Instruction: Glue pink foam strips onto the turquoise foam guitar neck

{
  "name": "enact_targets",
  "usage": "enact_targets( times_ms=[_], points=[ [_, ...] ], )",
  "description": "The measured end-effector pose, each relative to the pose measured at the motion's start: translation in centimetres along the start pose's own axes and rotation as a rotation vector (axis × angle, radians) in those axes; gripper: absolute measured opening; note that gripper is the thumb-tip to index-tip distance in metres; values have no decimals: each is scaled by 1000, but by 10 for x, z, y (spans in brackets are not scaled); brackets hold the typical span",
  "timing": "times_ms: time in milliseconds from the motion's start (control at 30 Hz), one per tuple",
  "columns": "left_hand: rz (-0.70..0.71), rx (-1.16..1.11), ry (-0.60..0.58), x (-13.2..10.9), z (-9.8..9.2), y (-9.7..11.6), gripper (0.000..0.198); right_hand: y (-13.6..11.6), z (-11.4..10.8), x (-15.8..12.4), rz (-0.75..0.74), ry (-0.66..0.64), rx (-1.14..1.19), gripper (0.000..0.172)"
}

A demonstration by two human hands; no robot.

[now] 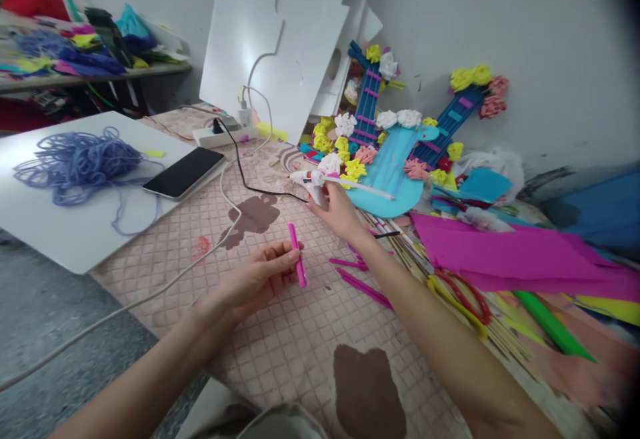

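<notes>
My left hand (260, 279) pinches a short pink strip (297, 255) upright between thumb and fingers, above the patterned mat (280, 345). My right hand (337, 211) is stretched forward and wrapped around the handle of a white glue gun (313, 179), whose glue stick points right over a blue foam guitar shape (390, 165). Several more pink strips (360, 279) lie on the mat beside my right forearm.
A phone (184, 172) and a tangle of purple yarn (80, 162) lie on a white board at left. A power strip (220, 133) with cables sits behind. Magenta paper (510, 252), scissors (465, 295), a green tube (550, 322) and flower-covered blue guitars (450, 119) crowd the right.
</notes>
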State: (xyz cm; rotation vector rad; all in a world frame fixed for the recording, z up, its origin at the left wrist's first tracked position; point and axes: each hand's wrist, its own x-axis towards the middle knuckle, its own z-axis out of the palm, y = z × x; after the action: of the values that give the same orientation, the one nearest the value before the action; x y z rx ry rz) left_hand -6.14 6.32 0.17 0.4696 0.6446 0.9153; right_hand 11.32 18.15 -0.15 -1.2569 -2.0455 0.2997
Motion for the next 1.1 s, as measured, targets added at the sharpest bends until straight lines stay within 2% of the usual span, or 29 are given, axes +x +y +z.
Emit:
enact_targets(
  times_ms=[100, 200, 367, 500, 767, 1100],
  points=[
    [-3, 0, 6, 0, 2, -1, 22, -13, -15, -21, -16, 25, -36, 45],
    [-15, 1, 2, 0, 5, -3, 21, -31, -34, -57, -31, 71, 11, 37],
    [-28, 38, -32, 2, 16, -12, 19, -56, -60, -122, 127, -23, 283, 28],
    [1, 70, -70, 7, 31, -27, 17, -66, -73, -152, 185, -39, 385, 29],
    [35, 105, -117, 14, 62, -50, 14, -70, -88, -167, 135, 50, 349, 34],
    [51, 20, -41, 20, 69, -59, 9, -67, -90, -171, 39, 62, 183, 40]
  ],
)
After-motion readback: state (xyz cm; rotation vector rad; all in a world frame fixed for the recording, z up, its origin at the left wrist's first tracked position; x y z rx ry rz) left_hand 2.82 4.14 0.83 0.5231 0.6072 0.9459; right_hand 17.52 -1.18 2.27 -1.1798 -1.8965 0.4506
